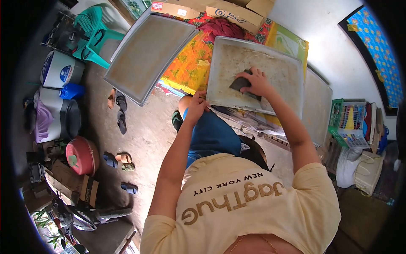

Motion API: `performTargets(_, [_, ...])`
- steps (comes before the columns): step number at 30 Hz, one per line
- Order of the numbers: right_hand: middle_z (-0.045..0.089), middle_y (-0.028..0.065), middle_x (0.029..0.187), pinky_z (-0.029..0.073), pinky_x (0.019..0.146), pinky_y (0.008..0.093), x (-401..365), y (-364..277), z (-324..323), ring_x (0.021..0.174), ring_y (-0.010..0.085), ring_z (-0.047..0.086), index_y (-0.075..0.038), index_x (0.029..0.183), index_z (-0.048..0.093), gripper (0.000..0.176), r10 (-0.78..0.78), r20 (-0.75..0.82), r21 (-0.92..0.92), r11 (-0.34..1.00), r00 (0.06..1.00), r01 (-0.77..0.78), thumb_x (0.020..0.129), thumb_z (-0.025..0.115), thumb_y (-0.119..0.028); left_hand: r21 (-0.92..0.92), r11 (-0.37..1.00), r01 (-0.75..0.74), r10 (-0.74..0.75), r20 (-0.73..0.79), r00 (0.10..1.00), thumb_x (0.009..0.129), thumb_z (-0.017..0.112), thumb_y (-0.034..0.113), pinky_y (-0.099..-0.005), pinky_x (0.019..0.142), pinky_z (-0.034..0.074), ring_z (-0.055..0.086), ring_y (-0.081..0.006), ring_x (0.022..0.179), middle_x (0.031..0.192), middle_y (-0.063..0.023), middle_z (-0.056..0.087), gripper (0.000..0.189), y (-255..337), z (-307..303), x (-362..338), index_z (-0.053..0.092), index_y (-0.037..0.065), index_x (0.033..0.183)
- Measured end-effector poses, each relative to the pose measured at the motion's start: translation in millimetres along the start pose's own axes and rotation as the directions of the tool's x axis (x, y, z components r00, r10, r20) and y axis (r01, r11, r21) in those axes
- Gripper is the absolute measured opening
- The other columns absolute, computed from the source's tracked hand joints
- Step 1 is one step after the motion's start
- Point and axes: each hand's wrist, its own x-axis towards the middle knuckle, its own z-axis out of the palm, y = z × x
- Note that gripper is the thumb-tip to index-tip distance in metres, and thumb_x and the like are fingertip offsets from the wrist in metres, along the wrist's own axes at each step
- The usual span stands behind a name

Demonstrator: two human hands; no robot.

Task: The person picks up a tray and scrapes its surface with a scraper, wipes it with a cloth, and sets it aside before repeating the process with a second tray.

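Observation:
A large metal baking tray [279, 63] with a stained, scuffed surface lies on the table in front of me. My right hand [256, 82] is closed over a dark grey sheet of sandpaper [239, 83], pressing it flat against the tray. Part of the sheet sticks out from under the palm. At the tray's near left corner, my left hand [198, 106] pinches the rim. A second metal tray [152, 51], brownish and flat, rests to the left, its near end jutting past the table edge.
An orange flowered tablecloth [186, 63] shows between the trays, with a maroon cloth [222, 28] and cardboard boxes [237, 15] behind. Another tray [317, 101] leans at the right, near plastic baskets [349, 118]. A green chair [91, 38], slippers [121, 116] and a red tub [80, 154] stand left.

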Motion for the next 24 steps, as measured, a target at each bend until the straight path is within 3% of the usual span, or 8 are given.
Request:
performTargets(2, [0.049,0.0120,0.119,0.036,0.099,0.0506,-22,-16,-3,0.116,0.0371,0.049,-0.041,0.123,0.058,0.061,-0.143,0.132,-0.046,0.988,0.981,0.150,0.068,0.083,-0.038,-0.015,0.999,-0.030,0.030,-0.008,1.000,0.089,0.055,-0.002,-0.0243,0.059,0.047,0.056,-0.0115,0.060,0.078,-0.0071,0.064,0.046,-1,1,-2,0.046,0.003,0.134])
performTargets(3, [0.049,0.0108,0.117,0.036,0.098,0.0497,-31,-21,1,0.116,0.0355,0.049,-0.041,0.122,0.058,0.061,-0.186,0.080,-0.070,0.979,0.979,0.191,0.067,0.083,-0.038,-0.016,0.999,-0.028,0.028,-0.007,1.000,0.090,0.055,-0.003,-0.0239,0.059,0.047,0.056,-0.0113,0.060,0.078,-0.0072,0.064,0.046,1,1,-2,0.045,0.003,0.134])
performTargets(6, [0.049,0.0105,0.117,0.037,0.097,0.0489,-34,-9,-9,0.116,0.0342,0.049,-0.042,0.121,0.058,0.060,0.011,0.040,-0.045,0.999,0.999,-0.009,0.067,0.084,-0.039,0.024,1.000,-0.002,0.001,0.021,1.000,0.090,0.055,0.000,-0.0238,0.067,0.047,0.057,-0.0119,0.066,0.079,-0.0064,0.064,0.047,9,0,-7,0.044,0.004,0.135])
performTargets(9, [0.049,0.0104,0.117,0.037,0.095,0.0496,-40,-24,-3,0.116,0.0337,0.049,-0.042,0.121,0.059,0.059,-0.073,0.104,-0.024,0.997,0.992,0.076,0.067,0.084,-0.039,0.041,0.999,-0.035,0.034,0.018,0.999,0.091,0.055,0.001,-0.0235,0.068,0.046,0.057,-0.0117,0.066,0.078,-0.0061,0.063,0.046,7,1,-8,0.043,0.003,0.135])
performTargets(18, [0.049,0.0115,0.114,0.036,0.097,0.0515,-30,-36,-4,0.118,0.0352,0.048,-0.042,0.120,0.059,0.061,-0.059,0.173,0.023,0.998,0.983,0.056,0.065,0.085,-0.042,-0.002,0.999,-0.040,0.040,0.011,0.999,0.090,0.056,0.003,-0.0252,0.068,0.047,0.058,-0.0126,0.068,0.081,-0.0074,0.063,0.045,6,-1,-8,0.044,0.003,0.134])
performTargets(19, [0.048,0.0111,0.112,0.035,0.098,0.0502,-30,-36,-6,0.117,0.0343,0.047,-0.039,0.122,0.060,0.062,-0.055,0.187,0.042,0.998,0.981,0.047,0.065,0.085,-0.037,0.009,0.999,-0.038,0.038,0.004,0.999,0.089,0.056,0.001,-0.0247,0.065,0.047,0.058,-0.0125,0.067,0.081,-0.0076,0.063,0.046,6,-1,-8,0.045,0.003,0.134])
performTargets(22, [0.050,0.0137,0.115,0.039,0.098,0.0522,-32,-20,-7,0.119,0.0381,0.049,-0.039,0.121,0.060,0.058,-0.023,0.278,0.116,0.993,0.960,-0.010,0.068,0.084,-0.040,0.022,1.000,-0.021,0.022,-0.007,1.000,0.087,0.055,-0.004,-0.0237,0.059,0.047,0.058,-0.0123,0.064,0.081,-0.0082,0.064,0.048,4,-3,-3,0.046,0.002,0.133])
performTargets(24, [0.050,0.0154,0.115,0.042,0.096,0.0493,-35,11,12,0.115,0.0386,0.051,-0.037,0.123,0.059,0.060,0.097,0.163,0.268,0.953,0.982,-0.139,0.068,0.084,-0.039,0.001,1.000,0.005,-0.005,-0.025,1.000,0.085,0.055,-0.006,-0.0238,0.059,0.047,0.058,-0.0125,0.063,0.080,-0.0086,0.064,0.049,5,-3,3,0.047,0.002,0.133])
